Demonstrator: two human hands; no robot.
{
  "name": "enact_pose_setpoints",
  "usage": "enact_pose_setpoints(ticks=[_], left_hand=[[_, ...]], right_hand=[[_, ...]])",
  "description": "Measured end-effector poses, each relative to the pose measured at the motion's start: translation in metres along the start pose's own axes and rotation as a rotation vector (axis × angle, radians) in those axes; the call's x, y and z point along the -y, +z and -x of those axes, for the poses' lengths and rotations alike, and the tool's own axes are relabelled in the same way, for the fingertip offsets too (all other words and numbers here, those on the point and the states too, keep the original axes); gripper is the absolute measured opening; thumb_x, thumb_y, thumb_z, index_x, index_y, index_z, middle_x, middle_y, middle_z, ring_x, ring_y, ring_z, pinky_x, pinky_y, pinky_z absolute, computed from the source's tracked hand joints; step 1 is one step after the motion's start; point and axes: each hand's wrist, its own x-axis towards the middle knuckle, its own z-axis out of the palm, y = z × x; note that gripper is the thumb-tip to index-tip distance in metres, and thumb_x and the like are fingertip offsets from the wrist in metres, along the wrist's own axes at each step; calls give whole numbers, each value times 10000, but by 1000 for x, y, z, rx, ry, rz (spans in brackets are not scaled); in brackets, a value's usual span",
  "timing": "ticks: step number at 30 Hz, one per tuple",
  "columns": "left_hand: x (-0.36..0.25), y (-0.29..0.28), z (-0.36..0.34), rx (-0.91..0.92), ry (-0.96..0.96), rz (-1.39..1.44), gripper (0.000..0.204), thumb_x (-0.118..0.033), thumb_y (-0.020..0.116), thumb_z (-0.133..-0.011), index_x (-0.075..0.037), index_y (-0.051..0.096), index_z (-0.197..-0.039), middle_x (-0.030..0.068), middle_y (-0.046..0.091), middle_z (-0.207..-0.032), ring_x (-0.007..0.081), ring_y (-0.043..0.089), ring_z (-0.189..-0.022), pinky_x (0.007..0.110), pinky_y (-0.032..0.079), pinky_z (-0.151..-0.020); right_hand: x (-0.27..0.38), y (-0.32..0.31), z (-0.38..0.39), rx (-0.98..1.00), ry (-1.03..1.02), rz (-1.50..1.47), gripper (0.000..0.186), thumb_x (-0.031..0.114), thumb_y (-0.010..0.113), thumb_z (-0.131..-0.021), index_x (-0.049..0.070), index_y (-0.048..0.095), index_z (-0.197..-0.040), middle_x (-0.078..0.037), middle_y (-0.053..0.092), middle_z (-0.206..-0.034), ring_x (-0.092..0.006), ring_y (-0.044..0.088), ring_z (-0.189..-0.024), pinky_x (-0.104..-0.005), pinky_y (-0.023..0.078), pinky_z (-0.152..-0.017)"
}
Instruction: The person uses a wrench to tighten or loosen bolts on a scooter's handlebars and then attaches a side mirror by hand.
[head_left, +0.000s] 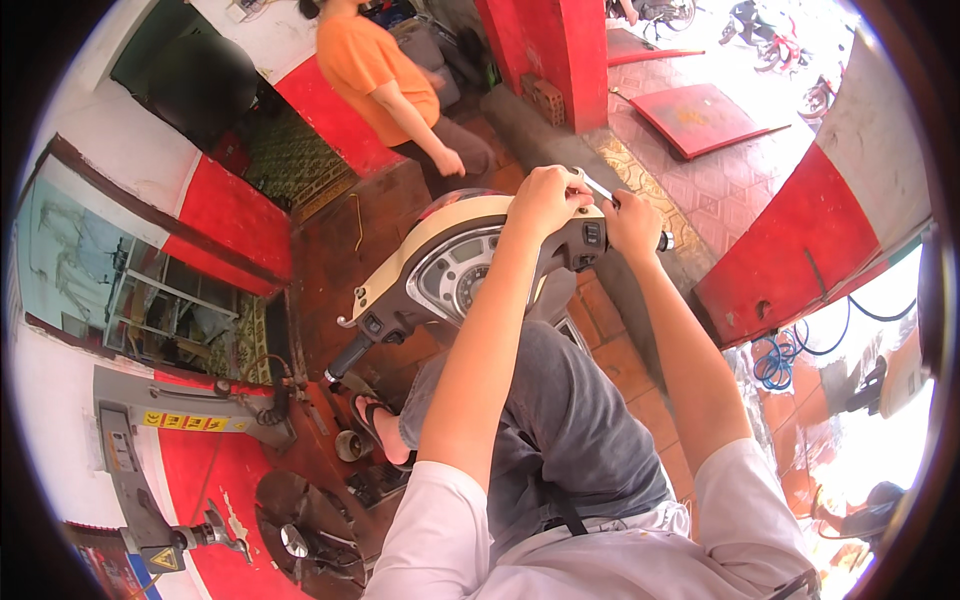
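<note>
In front of me is a scooter's handlebar with a cream cover (398,262) and a round speedometer (470,287). My left hand (545,205) reaches over the dashboard to the handlebar's right side, fingers closed at a slim silver metal piece (598,187). Around the other end of that piece my right hand (634,226) is curled, just above the right handlebar grip (666,241). Whether the piece is a brake lever or a loose tool, I cannot tell. Black switches (590,236) sit below my hands. The left handlebar grip (349,356) is untouched.
A person in an orange shirt (372,75) is beyond the scooter. A red ramp plate (697,118) lies outside by the red pillar (548,60). At left stands a grey machine arm (122,450); a blue hose (775,362) is coiled at right. My sandalled foot (378,425) rests at lower left.
</note>
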Motion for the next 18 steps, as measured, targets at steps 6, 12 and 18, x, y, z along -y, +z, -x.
enact_pose_setpoints(ticks=[6, 12, 18], left_hand=[[3, 4, 2, -31, -56, 203, 176, -79, 773, -817, -73, 787, -992, 132, 764, -944, 231, 746, -846, 338, 558, -756], [-10, -2, 2, 80, -154, 49, 166, -65, 770, -815, -66, 786, -980, 139, 758, -917, 219, 726, -794, 343, 555, -753], [5, 4, 1, 4, -70, 165, 163, -82, 755, -828, -67, 786, -986, 140, 755, -922, 219, 719, -789, 352, 555, -757]], right_hand=[[4, -1, 1, 1, 10, -15, 245, 284, 611, -824, 73, 733, -798, -200, 682, -729, -404, 684, -732, -506, 533, -697], [2, -3, 2, 6, 31, -18, 238, 283, 617, -827, 78, 731, -792, -199, 681, -722, -405, 684, -731, -507, 534, -697], [2, 1, 1, -10, 9, -11, 246, 291, 617, -831, 77, 736, -799, -200, 683, -723, -407, 686, -722, -506, 534, -696]])
